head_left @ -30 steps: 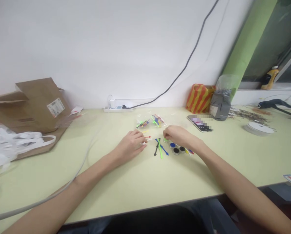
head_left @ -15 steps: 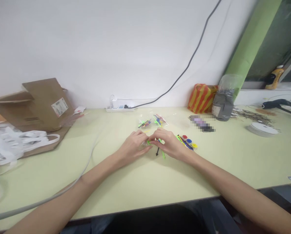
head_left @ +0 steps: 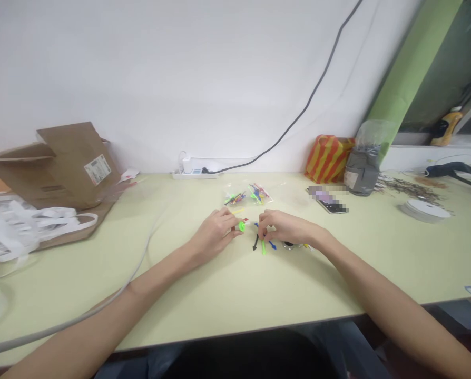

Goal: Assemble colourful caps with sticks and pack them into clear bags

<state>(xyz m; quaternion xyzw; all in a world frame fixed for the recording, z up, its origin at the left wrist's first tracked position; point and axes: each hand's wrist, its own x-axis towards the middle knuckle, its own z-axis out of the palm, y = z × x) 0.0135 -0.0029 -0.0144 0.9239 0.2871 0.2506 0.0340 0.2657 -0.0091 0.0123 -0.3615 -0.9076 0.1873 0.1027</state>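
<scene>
Small coloured plastic parts on a desk, worked by two bare hands. The left hand point(head_left: 214, 234) has its fingers bunched together, pinching a bright green round plastic piece point(head_left: 242, 226) at the fingertips, with a thin red-and-white bit just beside it; the piece is glossy and sits just above the desktop, between the hands. The right hand point(head_left: 285, 227) is curled palm-down, fingers pressed together and pointing down among the parts; cannot tell if it holds anything. Just below it lie a thin black plastic stick point(head_left: 255, 242) with an arrow-like tip, a neon green stick point(head_left: 263, 247) and a blue arrow-shaped stick point(head_left: 273, 245), with a dark round piece point(head_left: 287, 243) partly hidden under the wrist side of the hand. Both forearms are bare and reach in from the near edge, angled toward each other. Further back are two clear plastic bags point(head_left: 246, 195) of mixed coloured sticks. The pale yellow-green desk point(head_left: 180, 295) also holds a brown cardboard mailer point(head_left: 73, 163), white plastic straps point(head_left: 22, 226), a white power strip point(head_left: 194, 175), a grey cable point(head_left: 146, 252), a phone point(head_left: 330, 205), an orange-and-yellow striped bag point(head_left: 328, 159) and a white tape roll point(head_left: 425, 209).
</scene>
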